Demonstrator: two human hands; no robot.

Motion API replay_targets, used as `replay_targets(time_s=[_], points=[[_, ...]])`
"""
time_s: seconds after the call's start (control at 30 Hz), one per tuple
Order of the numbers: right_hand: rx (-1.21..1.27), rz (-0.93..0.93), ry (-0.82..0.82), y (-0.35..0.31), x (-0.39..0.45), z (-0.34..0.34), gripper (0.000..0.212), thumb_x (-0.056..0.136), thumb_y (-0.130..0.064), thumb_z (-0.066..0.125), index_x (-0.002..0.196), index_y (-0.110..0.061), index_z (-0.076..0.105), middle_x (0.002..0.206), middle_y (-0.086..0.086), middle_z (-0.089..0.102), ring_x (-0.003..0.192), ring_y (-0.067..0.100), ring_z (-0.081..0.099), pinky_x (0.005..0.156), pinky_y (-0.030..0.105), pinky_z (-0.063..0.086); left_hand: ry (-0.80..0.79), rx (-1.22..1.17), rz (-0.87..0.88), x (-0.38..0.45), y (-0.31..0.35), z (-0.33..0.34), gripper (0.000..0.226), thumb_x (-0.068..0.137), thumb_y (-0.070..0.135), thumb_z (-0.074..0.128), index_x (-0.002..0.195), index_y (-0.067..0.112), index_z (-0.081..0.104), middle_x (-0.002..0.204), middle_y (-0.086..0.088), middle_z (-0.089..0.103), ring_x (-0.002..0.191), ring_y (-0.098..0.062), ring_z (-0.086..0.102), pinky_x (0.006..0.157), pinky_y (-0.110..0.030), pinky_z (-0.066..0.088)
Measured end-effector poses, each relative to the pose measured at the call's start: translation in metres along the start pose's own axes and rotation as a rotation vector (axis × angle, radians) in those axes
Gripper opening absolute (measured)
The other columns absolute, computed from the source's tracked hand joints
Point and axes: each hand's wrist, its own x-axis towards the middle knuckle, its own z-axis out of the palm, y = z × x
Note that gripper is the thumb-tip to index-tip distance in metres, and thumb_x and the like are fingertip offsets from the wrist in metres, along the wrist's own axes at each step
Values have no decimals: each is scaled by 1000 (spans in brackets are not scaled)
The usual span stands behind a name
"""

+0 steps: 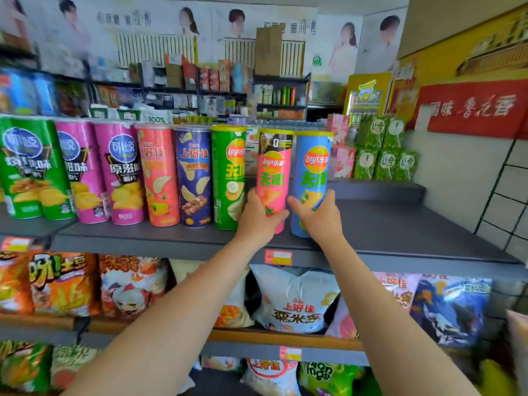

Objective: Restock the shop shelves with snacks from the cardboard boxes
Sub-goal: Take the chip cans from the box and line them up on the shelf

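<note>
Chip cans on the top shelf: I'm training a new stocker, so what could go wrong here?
Both hands hold low: the left hand on the pink can, the right hand on the blue can. Either tall can might tip.
The pink can stands close beside the green can; a nudge could topple the packed row.

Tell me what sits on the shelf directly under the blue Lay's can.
Below the blue can, the lower shelf holds a white snack bag with pink bags beside it. The right arm covers part of them.

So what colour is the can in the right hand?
Light blue can with a yellow lid, gripped in the right hand; head view.
</note>
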Motion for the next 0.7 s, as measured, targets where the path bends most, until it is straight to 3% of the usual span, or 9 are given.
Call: replay_targets(time_s=[0.1, 0.2, 0.33, 0.47, 0.6, 0.7], points=[[-90, 60, -94, 1, 9, 9, 56, 84, -44, 75, 112, -8, 42, 98, 2, 54, 86, 21, 51, 69, 27, 35, 40, 167, -21, -1, -2, 3, 92, 86, 30, 76, 151, -1, 20, 144, -18, 50, 129, -35, 52, 102, -42, 44], [-171, 74, -137, 4, 17, 16, 61, 86, -48, 72, 117, -2, 45, 105, 9, 56, 93, 26, 54, 73, 31, 36, 128, 293, 48, -12, 4, 9, 84, 93, 17, 65, 156, 2, 11, 147, -19, 43, 130, -36, 48, 103, -43, 41], [-181, 83, -139, 6, 22, 25, 64, 87, -46, 72, 121, 0, 45, 120, 16, 59, 108, 33, 57, 76, 32, 38, 281, 497, 241, -21, 7, 8, 58, 85, 4, 59, 140, 8, 42, 115, -16, 49, 105, -38, 52, 88, -45, 46], [-183, 80, -136, 10, 26, 27, 66, 82, -50, 74, 120, -3, 48, 120, 15, 59, 100, 28, 56, 76, 33, 41, 225, 605, 392, -22, 0, 8, 33, 78, 9, 63, 112, 10, 63, 99, -16, 50, 90, -37, 54, 68, -45, 48], [-291, 69, -98, 14, 27, 27, 72, 79, -56, 74, 123, -4, 51, 122, 17, 48, 111, 34, 53, 94, 43, 48, 80, 595, 256, -18, 0, 8, 42, 85, 18, 58, 126, 10, 57, 115, -15, 47, 105, -35, 50, 80, -46, 47], [-333, 66, -92, 15, 26, 26, 74, 79, -60, 73, 124, -6, 53, 120, 14, 44, 107, 31, 53, 93, 42, 49, 30, 591, 212, -16, -1, 9, 50, 88, 21, 55, 136, 9, 49, 122, -15, 45, 114, -35, 48, 88, -46, 47]])
